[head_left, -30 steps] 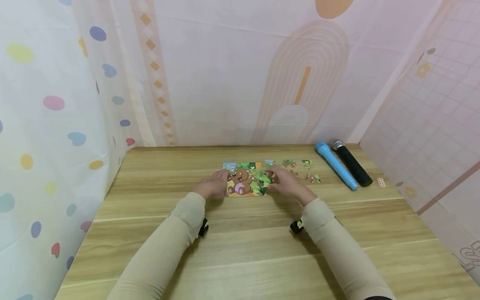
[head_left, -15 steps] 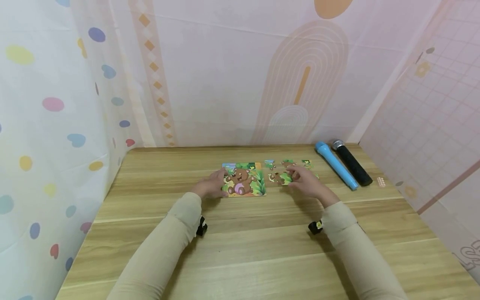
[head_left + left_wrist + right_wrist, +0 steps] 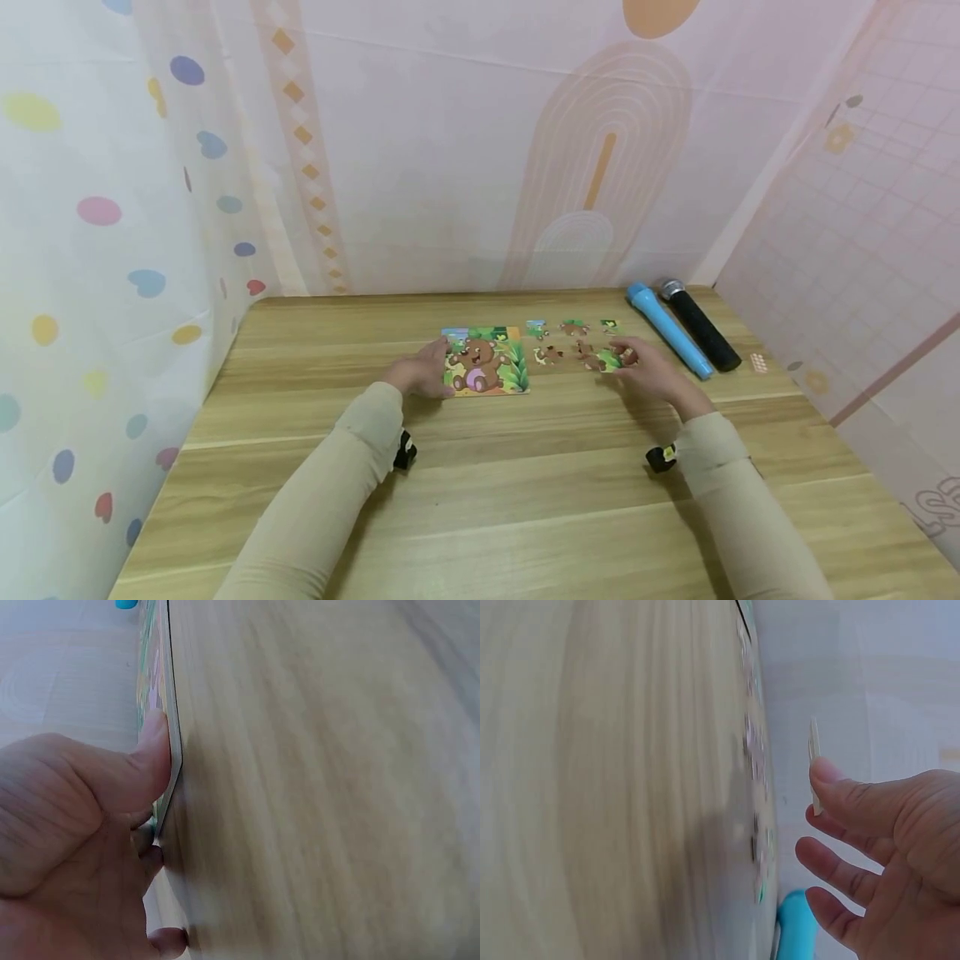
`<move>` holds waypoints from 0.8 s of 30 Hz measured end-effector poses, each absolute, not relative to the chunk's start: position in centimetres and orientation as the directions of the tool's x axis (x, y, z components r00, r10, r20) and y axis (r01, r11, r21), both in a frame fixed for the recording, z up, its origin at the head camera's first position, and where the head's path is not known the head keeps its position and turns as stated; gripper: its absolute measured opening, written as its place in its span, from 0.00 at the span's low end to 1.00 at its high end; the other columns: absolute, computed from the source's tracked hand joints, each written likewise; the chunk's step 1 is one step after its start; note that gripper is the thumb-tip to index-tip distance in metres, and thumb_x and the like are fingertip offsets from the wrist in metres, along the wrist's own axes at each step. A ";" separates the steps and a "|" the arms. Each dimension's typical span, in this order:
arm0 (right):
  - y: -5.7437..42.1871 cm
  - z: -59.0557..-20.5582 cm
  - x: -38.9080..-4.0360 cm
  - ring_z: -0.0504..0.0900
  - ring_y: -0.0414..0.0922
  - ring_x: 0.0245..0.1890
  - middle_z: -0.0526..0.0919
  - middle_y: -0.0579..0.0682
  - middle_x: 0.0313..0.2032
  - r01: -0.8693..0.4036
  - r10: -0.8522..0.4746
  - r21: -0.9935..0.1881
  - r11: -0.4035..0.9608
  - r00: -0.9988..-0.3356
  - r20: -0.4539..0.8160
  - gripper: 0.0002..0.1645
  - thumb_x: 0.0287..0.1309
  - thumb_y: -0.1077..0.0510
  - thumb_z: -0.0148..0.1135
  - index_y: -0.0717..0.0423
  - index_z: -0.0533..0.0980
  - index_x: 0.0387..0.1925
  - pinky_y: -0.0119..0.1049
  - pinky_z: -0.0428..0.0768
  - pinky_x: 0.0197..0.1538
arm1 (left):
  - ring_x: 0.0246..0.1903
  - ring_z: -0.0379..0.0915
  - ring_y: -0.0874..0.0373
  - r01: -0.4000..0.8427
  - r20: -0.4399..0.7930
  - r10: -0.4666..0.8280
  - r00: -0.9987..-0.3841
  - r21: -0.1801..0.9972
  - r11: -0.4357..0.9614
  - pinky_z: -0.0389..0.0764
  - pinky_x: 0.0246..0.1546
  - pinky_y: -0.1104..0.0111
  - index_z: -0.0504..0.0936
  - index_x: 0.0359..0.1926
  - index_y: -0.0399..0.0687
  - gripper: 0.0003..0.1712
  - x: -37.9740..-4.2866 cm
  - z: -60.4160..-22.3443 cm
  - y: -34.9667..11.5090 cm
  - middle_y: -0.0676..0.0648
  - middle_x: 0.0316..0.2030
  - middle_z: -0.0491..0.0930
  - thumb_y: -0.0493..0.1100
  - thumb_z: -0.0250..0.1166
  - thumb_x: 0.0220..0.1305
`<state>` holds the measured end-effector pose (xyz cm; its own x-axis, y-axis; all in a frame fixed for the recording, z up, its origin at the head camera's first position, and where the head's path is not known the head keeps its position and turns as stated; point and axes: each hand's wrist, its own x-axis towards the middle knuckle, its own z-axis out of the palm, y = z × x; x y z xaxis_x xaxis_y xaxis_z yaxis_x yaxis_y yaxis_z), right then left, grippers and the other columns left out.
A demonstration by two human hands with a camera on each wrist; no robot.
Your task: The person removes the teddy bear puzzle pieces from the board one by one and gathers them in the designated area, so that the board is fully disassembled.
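In the head view a jigsaw puzzle (image 3: pixel 487 367) with a brown bear picture lies flat on the table. My left hand (image 3: pixel 420 371) holds its left side. The left wrist view shows the thumb (image 3: pixel 150 761) bent over the board's edge, with other fingertips down by the wood. My right hand (image 3: pixel 654 371) is up over the right part of the table. Between thumb and forefinger it pinches a thin jigsaw piece (image 3: pixel 814 739), seen edge-on and apart from the table in the right wrist view. Several loose pieces (image 3: pixel 547 356) lie right of the puzzle, some partly behind the right hand.
A blue microphone (image 3: pixel 670 329) and a black microphone (image 3: pixel 703 325) lie side by side at the back right. Close to them is a small dotted patch (image 3: pixel 759 362). Patterned cloth (image 3: pixel 420 167) hangs behind the wooden table (image 3: pixel 480 500).
My right hand has moved rightward from the puzzle's right edge to above the loose pieces, with a jigsaw piece in its fingers. The left hand stays at the puzzle's left side.
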<state>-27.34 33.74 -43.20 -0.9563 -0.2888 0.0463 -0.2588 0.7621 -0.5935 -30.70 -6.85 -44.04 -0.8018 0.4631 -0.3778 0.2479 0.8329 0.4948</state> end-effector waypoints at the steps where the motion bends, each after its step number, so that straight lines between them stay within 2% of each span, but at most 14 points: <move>1: 34.1 -43.2 -27.3 0.79 0.62 0.48 0.78 0.69 0.53 -0.249 -0.280 -0.592 0.766 -0.959 0.042 0.32 0.63 0.68 0.66 0.74 0.68 0.66 0.53 0.81 0.47 | 0.79 0.27 0.40 0.260 -0.379 0.467 -0.799 0.483 0.836 0.40 0.77 0.50 0.40 0.79 0.31 0.49 -30.7 -44.1 -6.8 0.33 0.79 0.30 0.45 0.62 0.74; 7: 35.8 -43.2 -26.7 0.80 0.62 0.48 0.79 0.69 0.55 -0.212 -0.242 -0.566 0.796 -0.970 0.022 0.32 0.64 0.67 0.66 0.72 0.68 0.67 0.52 0.82 0.45 | 0.79 0.26 0.42 0.283 -0.384 0.470 -0.794 0.451 0.846 0.40 0.77 0.50 0.38 0.80 0.34 0.51 -31.4 -45.2 -6.8 0.36 0.80 0.27 0.48 0.61 0.74; 15: 37.0 -44.1 -26.9 0.79 0.62 0.50 0.79 0.69 0.54 -0.197 -0.254 -0.559 0.805 -0.967 -0.026 0.31 0.62 0.68 0.67 0.73 0.69 0.65 0.55 0.80 0.49 | 0.79 0.24 0.44 0.271 -0.397 0.445 -0.803 0.422 0.865 0.38 0.77 0.50 0.37 0.80 0.36 0.51 -31.3 -46.0 -7.3 0.38 0.80 0.27 0.51 0.60 0.74; 19: 37.5 -44.3 -26.5 0.80 0.61 0.47 0.80 0.68 0.52 -0.219 -0.276 -0.539 0.813 -0.961 -0.026 0.29 0.60 0.68 0.69 0.74 0.72 0.60 0.54 0.80 0.48 | 0.79 0.25 0.44 0.280 -0.395 0.451 -0.801 0.419 0.864 0.39 0.77 0.51 0.37 0.80 0.36 0.52 -31.6 -46.2 -7.2 0.38 0.80 0.27 0.51 0.60 0.74; 24: 37.7 -44.3 -25.9 0.81 0.60 0.45 0.81 0.68 0.49 -0.273 -0.317 -0.520 0.810 -0.948 0.005 0.26 0.56 0.70 0.71 0.75 0.75 0.56 0.55 0.80 0.48 | 0.79 0.25 0.45 0.279 -0.394 0.443 -0.805 0.407 0.870 0.39 0.76 0.47 0.37 0.81 0.38 0.52 -31.4 -46.0 -7.1 0.40 0.80 0.27 0.53 0.60 0.74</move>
